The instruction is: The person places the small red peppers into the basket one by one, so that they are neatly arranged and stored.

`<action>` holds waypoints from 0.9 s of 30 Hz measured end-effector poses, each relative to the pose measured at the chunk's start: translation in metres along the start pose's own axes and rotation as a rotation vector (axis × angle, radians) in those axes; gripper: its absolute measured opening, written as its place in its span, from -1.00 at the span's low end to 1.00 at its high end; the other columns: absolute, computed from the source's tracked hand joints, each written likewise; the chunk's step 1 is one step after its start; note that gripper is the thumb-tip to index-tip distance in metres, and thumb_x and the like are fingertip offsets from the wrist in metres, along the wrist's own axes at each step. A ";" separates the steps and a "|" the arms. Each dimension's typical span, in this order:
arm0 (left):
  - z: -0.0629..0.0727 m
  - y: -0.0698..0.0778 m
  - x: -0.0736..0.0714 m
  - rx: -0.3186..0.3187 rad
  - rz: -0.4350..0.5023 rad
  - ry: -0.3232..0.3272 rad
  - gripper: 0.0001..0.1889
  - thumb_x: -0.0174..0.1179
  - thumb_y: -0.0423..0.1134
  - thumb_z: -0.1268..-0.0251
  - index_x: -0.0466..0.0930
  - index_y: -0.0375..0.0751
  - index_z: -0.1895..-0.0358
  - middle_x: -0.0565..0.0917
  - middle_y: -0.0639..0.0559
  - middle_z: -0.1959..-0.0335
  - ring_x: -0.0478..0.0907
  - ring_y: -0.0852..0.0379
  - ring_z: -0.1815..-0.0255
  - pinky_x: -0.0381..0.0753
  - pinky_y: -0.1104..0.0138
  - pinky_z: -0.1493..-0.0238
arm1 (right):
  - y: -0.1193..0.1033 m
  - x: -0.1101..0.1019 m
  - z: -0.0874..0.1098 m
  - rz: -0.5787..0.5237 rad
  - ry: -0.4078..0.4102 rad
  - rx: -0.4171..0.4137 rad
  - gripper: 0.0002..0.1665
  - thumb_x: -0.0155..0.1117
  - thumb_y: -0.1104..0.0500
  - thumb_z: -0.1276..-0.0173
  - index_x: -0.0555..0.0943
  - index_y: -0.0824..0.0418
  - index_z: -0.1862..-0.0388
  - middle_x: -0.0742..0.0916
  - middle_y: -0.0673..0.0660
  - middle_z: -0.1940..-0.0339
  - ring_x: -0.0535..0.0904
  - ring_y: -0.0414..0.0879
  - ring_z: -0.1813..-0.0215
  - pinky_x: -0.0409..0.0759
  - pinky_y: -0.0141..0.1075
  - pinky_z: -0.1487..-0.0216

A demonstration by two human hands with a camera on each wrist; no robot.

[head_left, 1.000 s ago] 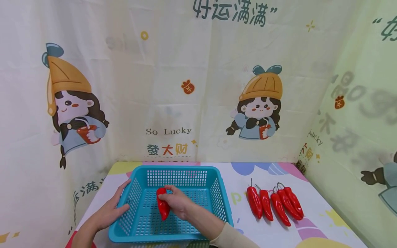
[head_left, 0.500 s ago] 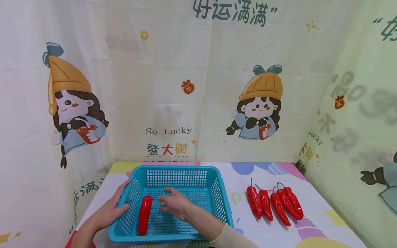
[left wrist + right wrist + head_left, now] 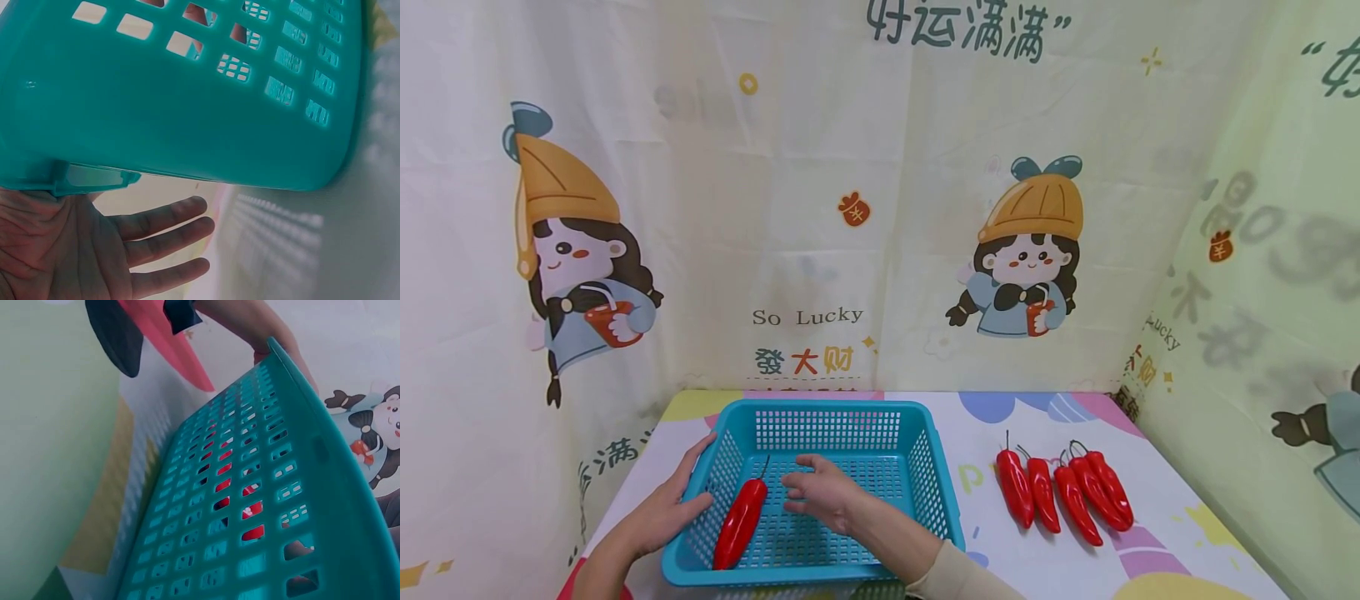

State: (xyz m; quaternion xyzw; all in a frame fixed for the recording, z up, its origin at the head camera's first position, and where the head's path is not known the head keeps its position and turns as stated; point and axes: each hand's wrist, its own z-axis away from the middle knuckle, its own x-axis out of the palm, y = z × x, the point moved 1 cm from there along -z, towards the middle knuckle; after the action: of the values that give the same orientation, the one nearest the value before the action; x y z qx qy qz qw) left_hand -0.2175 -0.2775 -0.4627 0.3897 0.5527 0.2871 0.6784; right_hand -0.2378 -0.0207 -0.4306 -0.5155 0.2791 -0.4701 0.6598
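A teal plastic basket (image 3: 827, 575) with a grid of holes stands on the table. One red chili pepper (image 3: 741, 523) lies inside it near the left wall, its thin stem pointing to the back. My left hand (image 3: 664, 510) rests at the outside of the left rim. In the left wrist view the fingers (image 3: 165, 222) of that hand stretch out straight below the rim. Over the basket's middle, my right hand (image 3: 827, 493) hovers with loosely spread fingers and holds nothing. From the right wrist view, red bits of the pepper (image 3: 253, 533) show through the basket's holes.
Several more red chili peppers (image 3: 1072, 497) lie in a row on the patterned table (image 3: 947, 417), right of the basket. A printed cloth (image 3: 917, 250) hangs behind the table and along both sides.
My right hand has let go of the chili pepper, and its fingers have spread. The pepper dropped left into the basket and then tipped over. My left hand stayed put.
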 end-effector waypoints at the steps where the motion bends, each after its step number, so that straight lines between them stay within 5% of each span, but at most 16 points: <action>1: 0.000 0.000 0.000 0.000 -0.002 0.001 0.06 0.28 -0.24 -0.26 -0.31 -0.03 -0.66 0.14 -0.59 -0.45 0.35 -0.57 -0.27 0.79 -0.02 0.15 | 0.000 0.000 0.000 0.000 0.000 0.001 -0.28 0.19 0.29 -0.53 0.16 0.47 -0.53 0.56 0.37 -0.28 0.42 0.42 -0.39 0.58 0.08 -0.29; 9: 0.004 0.006 -0.001 0.005 -0.109 0.089 0.04 0.36 -0.14 -0.25 -0.19 -0.10 -0.65 0.24 -0.53 -0.44 0.40 -0.52 -0.28 0.78 -0.05 0.17 | -0.001 -0.003 0.003 0.001 0.003 -0.014 -0.27 0.22 0.27 -0.52 0.17 0.46 -0.52 0.58 0.35 -0.25 0.48 0.38 -0.36 0.52 0.06 -0.37; 16: 0.003 0.013 0.001 0.113 -0.326 0.230 0.03 0.40 0.06 -0.23 -0.02 -0.13 -0.64 -0.03 -0.44 -0.61 0.11 -0.60 -0.46 0.58 -0.37 -0.03 | -0.004 -0.010 0.009 0.054 0.017 -0.026 -0.27 0.25 0.20 -0.52 0.22 0.41 -0.53 0.61 0.29 -0.25 0.55 0.27 -0.34 0.45 0.08 -0.42; 23: 0.003 0.014 0.004 0.203 -0.305 0.260 -0.04 0.43 0.00 -0.21 0.10 -0.08 -0.61 0.03 -0.36 -0.64 0.22 -0.56 -0.44 0.69 -0.24 0.03 | -0.005 -0.019 0.016 0.042 0.019 -0.063 -0.29 0.24 0.20 -0.52 0.24 0.40 -0.52 0.58 0.29 -0.30 0.54 0.26 -0.36 0.44 0.08 -0.44; 27: 0.002 0.013 0.003 0.188 -0.287 0.231 -0.06 0.42 0.01 -0.24 0.10 -0.08 -0.62 0.05 -0.37 -0.63 0.30 -0.55 -0.40 0.73 -0.17 0.07 | -0.007 -0.024 0.022 0.019 0.010 -0.093 -0.31 0.24 0.21 -0.52 0.25 0.41 -0.50 0.54 0.32 -0.32 0.52 0.25 -0.37 0.45 0.05 -0.44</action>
State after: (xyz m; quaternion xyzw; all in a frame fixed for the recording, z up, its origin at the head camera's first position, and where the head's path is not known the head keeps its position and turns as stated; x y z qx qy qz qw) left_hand -0.2146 -0.2679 -0.4531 0.3332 0.7009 0.1776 0.6051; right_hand -0.2308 0.0104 -0.4200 -0.5406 0.3088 -0.4528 0.6382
